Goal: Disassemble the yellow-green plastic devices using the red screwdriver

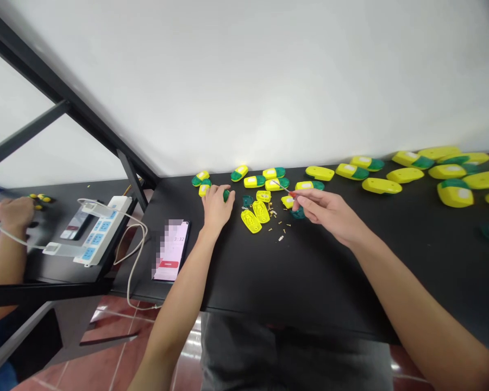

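Note:
My left hand (217, 207) rests on the black table (309, 271) with its fingers curled over a small green part (226, 194). My right hand (324, 210) pinches a thin screwdriver with a red handle (287, 191), its tip pointing up and left toward the yellow and green toy pieces. Two opened yellow shells (256, 216) lie between my hands, with several tiny screws (279, 225) scattered beside them. A dark green part (297, 213) lies just under my right fingers.
Several assembled yellow and green toys (407, 174) line the back edge and right side of the table. A phone (171, 251) lies at the left edge. A white power strip (100, 231) with cables sits on the neighbouring table, where another person's hand (8, 214) works.

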Available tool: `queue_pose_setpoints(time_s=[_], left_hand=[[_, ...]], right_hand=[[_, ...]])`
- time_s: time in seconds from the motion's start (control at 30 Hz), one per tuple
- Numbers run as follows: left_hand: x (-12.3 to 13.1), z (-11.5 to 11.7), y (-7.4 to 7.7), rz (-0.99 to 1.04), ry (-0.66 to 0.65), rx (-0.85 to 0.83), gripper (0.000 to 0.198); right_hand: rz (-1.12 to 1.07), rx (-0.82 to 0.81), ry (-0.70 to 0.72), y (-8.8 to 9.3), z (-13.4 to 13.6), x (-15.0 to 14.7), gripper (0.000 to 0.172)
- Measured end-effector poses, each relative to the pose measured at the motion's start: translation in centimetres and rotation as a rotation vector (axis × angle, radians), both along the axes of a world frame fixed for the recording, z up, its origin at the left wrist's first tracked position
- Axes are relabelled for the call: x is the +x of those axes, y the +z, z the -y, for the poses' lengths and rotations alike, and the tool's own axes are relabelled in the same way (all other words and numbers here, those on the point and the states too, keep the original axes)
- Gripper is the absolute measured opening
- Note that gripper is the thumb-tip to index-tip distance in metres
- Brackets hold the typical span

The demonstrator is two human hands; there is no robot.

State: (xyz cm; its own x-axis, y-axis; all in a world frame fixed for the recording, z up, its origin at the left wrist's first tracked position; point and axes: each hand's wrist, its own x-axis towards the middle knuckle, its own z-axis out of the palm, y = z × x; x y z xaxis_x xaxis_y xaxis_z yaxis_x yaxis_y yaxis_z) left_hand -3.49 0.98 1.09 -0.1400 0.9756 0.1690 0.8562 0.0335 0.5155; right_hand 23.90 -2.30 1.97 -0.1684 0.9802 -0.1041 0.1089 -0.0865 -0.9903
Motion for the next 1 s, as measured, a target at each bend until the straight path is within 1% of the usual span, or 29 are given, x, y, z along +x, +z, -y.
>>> queue_pose_setpoints(time_s=[0.07,0.13,0.2,0.3,0.37,0.43,0.57,0.63,0.7,0.73,0.77,0.8,0.83,0.9,0.93,1.0], left_hand=[[-0.2,0.0,0.1,-0.062,0.065,-0.004,0.034],[-0.6,-0.1,0.3,-0.07,0.13,0.05,0.041],[-1.2,-0.4,0.4,-0.055,0.179,0.069,0.039],[-2.2,-0.8,0.4,-0.038,0.248,0.01,0.033],[-2.7,-1.0,0.4,-0.05,0.291,0.008,0.027],[-3.0,-1.1,0.3,-0.05,0.326,0.02,0.024],[-3.4,-1.3,0.0,0.008,0.364,0.024,0.038],[-3.5,-1.4,-0.1,0.086,0.351,0.082,0.039],[-3.4,-1.5,0.0,0.25,0.292,0.212,0.039],[-3.1,-1.5,0.1,0.374,0.235,0.276,0.039],[-2.7,-1.4,0.3,0.526,0.159,0.319,0.04],[-2.2,-1.3,0.5,0.7,0.063,0.323,0.041],[-1.5,-1.0,0.7,0.893,-0.034,0.287,0.042],[0.1,-0.2,1.3,1.245,-0.202,0.082,0.041],[0.9,0.2,1.6,1.361,-0.249,-0.018,0.039],[2.3,1.1,2.1,1.492,-0.275,-0.166,0.037]], right_hand=[[-0.001,-0.011,-0.002,0.1,0.0,0.0,0.047],[0.0,-0.016,-0.006,0.1,0.0,-0.1,0.048],[0.0,-0.014,-0.005,0.1,0.0,0.0,0.049],[0.0,-0.005,0.004,0.2,0.0,0.0,0.05],[0.008,0.001,0.011,0.3,0.1,0.0,0.052],[0.018,0.006,0.014,0.5,0.1,0.0,0.053],[0.037,0.031,0.035,0.9,0.1,0.0,0.053],[0.066,0.043,0.045,1.0,0.1,0.1,0.05],[0.097,0.05,0.046,1.1,0.1,0.2,0.048],[0.104,0.05,0.049,1.1,0.1,0.2,0.048],[0.104,0.046,0.054,1.1,0.1,0.3,0.048],[0.095,0.037,0.065,1.1,0.1,0.3,0.049],[0.078,0.026,0.079,1.1,0.1,0.4,0.05],[0.037,0.01,0.105,1.0,0.1,0.7,0.052],[0.023,0.009,0.113,1.1,0.1,0.8,0.053],[0.022,0.019,0.125,1.2,0.2,0.9,0.054]])
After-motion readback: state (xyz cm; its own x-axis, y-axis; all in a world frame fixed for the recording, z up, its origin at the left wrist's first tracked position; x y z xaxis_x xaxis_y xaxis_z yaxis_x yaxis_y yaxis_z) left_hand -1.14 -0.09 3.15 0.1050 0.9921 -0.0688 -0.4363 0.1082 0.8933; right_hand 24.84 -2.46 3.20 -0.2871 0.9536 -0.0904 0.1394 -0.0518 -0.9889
